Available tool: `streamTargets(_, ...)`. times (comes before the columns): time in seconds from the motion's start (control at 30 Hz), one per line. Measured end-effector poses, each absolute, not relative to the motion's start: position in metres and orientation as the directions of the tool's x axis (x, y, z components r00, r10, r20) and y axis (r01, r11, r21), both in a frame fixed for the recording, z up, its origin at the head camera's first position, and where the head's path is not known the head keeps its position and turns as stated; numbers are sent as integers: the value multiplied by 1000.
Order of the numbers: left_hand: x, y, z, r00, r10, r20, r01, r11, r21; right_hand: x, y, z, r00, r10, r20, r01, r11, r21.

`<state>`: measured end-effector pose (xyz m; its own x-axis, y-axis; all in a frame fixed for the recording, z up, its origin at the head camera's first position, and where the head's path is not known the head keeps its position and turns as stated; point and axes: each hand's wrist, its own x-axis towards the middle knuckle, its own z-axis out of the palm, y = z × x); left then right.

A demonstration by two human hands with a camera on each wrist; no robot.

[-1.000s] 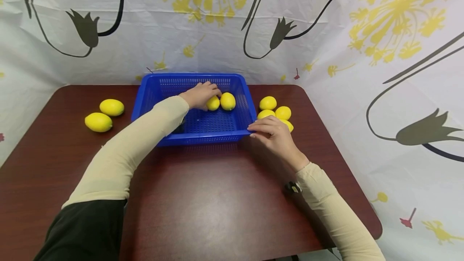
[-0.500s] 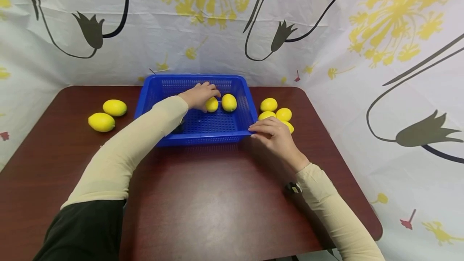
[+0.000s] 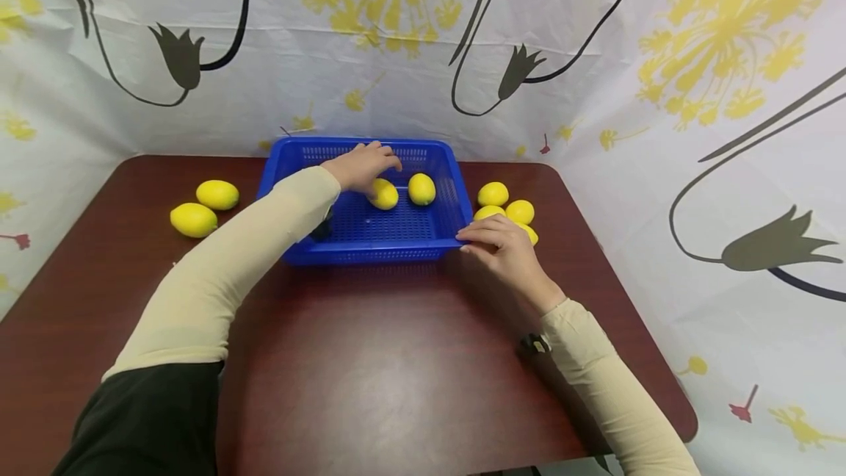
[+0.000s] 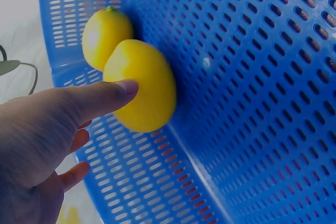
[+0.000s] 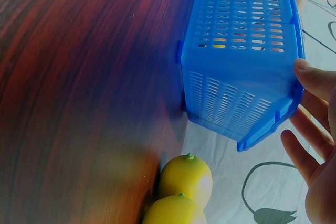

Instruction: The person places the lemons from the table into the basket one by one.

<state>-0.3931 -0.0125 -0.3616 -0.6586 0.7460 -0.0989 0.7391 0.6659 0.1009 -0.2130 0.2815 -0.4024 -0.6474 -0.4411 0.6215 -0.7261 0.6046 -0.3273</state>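
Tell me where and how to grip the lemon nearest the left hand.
From above, through the open top of the blue basket: pinch the lemon round its bulging middle, probably thumb on the near flank and fingers on the far one. The other lemon sits close on the right, and the basket's walls would hinder a low approach.

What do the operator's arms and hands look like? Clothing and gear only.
Left sleeve and right sleeve: plain cream, long, slightly wrinkled, reaching the wrists. Black garment over the left upper arm. Left hand and right hand: bare, no gloves or rings visible. Small black item by the right sleeve's cuff, too small to identify.
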Motion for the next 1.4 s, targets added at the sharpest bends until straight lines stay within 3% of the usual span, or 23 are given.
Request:
streamTargets(0.67, -386, -31, -318, -690, 719, -82, 715, 695, 71, -212, 281, -403, -655, -449, 607, -718, 620, -315)
streamTargets(0.9, -381, -38, -314, -693, 716, -81, 711, 698, 85, -212, 281, -404, -633, -456, 625, -732, 616, -291)
streamTargets(1.4, -375, -63, -307, -716, 698, -34, 691, 714, 110, -210, 280, -399, -664, -448, 598, -713, 619, -328)
